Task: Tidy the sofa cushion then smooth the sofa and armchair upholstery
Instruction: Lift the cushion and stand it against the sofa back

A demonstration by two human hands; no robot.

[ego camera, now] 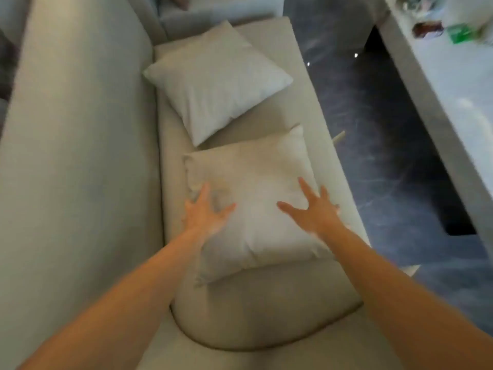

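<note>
While both bare arms extend forward, the left hand (205, 213) and right hand (313, 209) lie spread, fingers splayed, gripping nothing, on the near square off-white fabric cushion (256, 209). This cushion lies flat on the pale grey upholstered sofa seat (266, 311). A second matching cushion (216, 81) lies beyond, apart.

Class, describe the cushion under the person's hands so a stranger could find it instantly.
Start at the pale sofa. Two square cushions lie on its seat. It is the nearer cushion, squarer to the seat edge than the far cushion, with both hands spread on it.
</note>
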